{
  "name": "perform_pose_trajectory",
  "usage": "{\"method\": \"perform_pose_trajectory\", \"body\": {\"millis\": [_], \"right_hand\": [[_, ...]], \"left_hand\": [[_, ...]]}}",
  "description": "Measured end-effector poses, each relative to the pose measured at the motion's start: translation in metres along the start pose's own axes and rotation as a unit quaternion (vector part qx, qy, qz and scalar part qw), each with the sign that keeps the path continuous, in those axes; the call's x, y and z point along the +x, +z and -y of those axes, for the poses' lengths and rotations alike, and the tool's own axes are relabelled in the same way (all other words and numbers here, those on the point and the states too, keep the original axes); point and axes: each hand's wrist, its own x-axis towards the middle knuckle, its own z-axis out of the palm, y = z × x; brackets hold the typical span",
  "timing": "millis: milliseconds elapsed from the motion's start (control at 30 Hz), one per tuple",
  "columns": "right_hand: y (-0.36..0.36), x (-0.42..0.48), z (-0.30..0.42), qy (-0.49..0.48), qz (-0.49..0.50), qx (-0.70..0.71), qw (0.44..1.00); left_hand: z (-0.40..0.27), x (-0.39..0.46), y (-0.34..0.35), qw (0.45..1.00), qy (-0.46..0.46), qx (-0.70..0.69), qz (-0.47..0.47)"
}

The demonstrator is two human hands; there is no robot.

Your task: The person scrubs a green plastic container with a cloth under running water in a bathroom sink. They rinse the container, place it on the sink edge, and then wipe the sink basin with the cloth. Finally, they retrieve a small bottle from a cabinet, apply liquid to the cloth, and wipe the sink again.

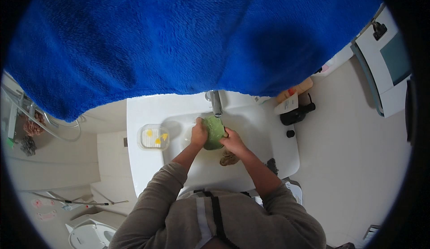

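Observation:
Below the chrome faucet [216, 106] in the white washbasin [248, 175], my left hand [200, 134] and my right hand [232, 141] hold a green container [213, 133] from its two sides. Its inside looks wet. A brown cloth or sponge [229, 158] lies in the basin just under my right hand. Partly hidden behind my left hand is a clear or whitish item [187, 135] that I cannot make out. On the basin's left ledge sits a clear plastic container [153, 137] with yellow pieces in it.
A blue towel [188, 37] spans the top of the view. A black pump bottle [295, 114], a white tube [288, 104] and an orange bottle [302, 87] stand at the basin's right back corner. A dark mesh item [272, 165] lies at the right front edge. A toilet [90, 235] is at lower left.

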Motion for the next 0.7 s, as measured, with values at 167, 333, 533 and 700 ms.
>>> {"method": "perform_pose_trajectory", "body": {"millis": [167,333,533,700], "right_hand": [[-0.035,0.018,0.004,0.093,0.108,0.022,0.990],[-0.043,0.032,-0.031,0.033,0.074,0.066,0.994],[0.015,0.015,-0.034,-0.014,-0.231,0.062,0.971],[0.019,0.021,-0.038,-0.009,-0.206,0.126,0.970]], "left_hand": [[0.022,0.005,0.000,0.991,0.108,-0.027,0.080],[-0.048,0.003,-0.045,0.961,-0.142,-0.013,0.236],[0.032,0.005,-0.004,0.989,-0.128,0.079,-0.017],[-0.011,-0.007,-0.024,0.979,-0.185,-0.048,0.071]]}}
